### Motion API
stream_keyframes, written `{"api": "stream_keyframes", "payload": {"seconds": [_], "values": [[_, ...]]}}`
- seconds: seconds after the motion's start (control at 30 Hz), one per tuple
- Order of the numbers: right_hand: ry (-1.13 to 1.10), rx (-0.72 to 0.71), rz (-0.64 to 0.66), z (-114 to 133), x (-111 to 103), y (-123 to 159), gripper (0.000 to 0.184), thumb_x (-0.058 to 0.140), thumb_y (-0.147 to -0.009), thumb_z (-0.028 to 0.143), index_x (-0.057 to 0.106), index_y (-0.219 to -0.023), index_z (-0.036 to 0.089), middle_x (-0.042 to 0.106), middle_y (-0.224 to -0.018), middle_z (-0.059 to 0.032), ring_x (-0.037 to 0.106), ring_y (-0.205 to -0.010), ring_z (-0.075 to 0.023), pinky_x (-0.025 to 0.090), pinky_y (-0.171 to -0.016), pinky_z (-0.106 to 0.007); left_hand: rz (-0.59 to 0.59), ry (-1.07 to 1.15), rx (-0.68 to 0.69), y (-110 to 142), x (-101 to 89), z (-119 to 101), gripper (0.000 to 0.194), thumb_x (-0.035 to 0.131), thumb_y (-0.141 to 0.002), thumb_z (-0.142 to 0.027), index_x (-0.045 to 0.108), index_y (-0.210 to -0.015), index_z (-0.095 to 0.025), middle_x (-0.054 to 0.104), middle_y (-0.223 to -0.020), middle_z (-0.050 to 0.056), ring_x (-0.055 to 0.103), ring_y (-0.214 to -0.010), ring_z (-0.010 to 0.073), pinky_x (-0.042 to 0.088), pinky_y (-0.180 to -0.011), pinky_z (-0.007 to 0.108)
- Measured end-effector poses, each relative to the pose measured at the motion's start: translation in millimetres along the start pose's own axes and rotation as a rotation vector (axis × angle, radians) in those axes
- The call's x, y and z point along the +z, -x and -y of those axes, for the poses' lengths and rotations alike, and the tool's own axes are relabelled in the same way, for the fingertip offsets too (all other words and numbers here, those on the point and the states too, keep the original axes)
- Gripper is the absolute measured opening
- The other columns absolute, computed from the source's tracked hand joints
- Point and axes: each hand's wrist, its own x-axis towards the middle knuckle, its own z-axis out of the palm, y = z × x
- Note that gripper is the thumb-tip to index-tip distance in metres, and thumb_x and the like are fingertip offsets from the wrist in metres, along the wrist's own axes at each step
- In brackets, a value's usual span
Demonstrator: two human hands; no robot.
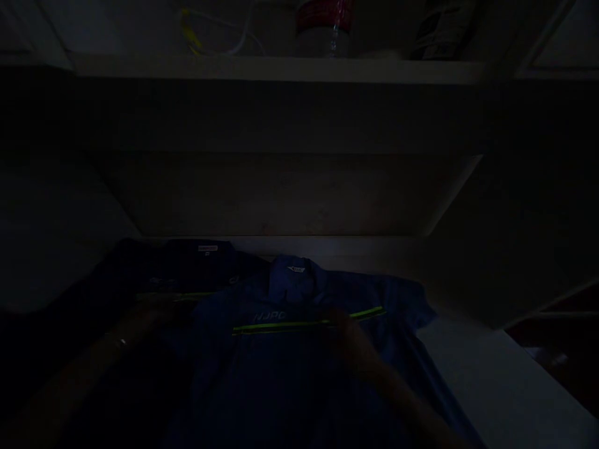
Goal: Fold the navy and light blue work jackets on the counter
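Observation:
The scene is very dark. A blue shirt (290,349) with a yellow-green stripe across the chest lies spread flat on a pale table (505,386), collar away from me. My right hand (349,340) rests on the shirt just below the stripe's right part; its fingers are too dim to read. My left hand (145,315) lies on a darker navy garment (187,271) to the left of the blue shirt, with a ring showing near the wrist side. Its fingers are blurred in the dark.
A shelf (281,68) runs across the top, holding a red-capped jar (325,25), white and yellow cables (206,34) and a dark packet (442,28). A recessed wall sits behind the table. The table's edge drops away at the right.

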Motion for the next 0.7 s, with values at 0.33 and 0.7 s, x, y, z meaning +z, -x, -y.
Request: {"api": "stream_keyframes", "payload": {"seconds": [0.33,0.7], "values": [[-0.361,-0.097,0.416,159,115,-8,0.059,0.054,-0.088,0.043,0.043,-0.142,0.02,0.063,-0.128,-0.0118,0.062,-0.113,-0.0263,0.05,-0.092,-0.039,0.381,-0.395,-0.117,34,3.9,21,0.061,0.078,-0.048,-0.059,0.069,-0.089,-0.016,0.075,-0.096,0.01,0.069,-0.092,0.0302,0.054,-0.076,0.035],[0.096,-0.266,0.271,199,156,-33,0.025,0.042,-0.094,0.024,0.067,-0.096,0.023,0.072,-0.096,-0.0056,0.068,-0.087,-0.0206,0.05,-0.075,-0.033,0.275,0.34,-0.145,35,-28.6,28,0.055,0.087,-0.052,-0.039,0.061,-0.098,-0.022,0.072,-0.086,0.001,0.068,-0.076,0.0181,0.054,-0.067,0.03]]}}
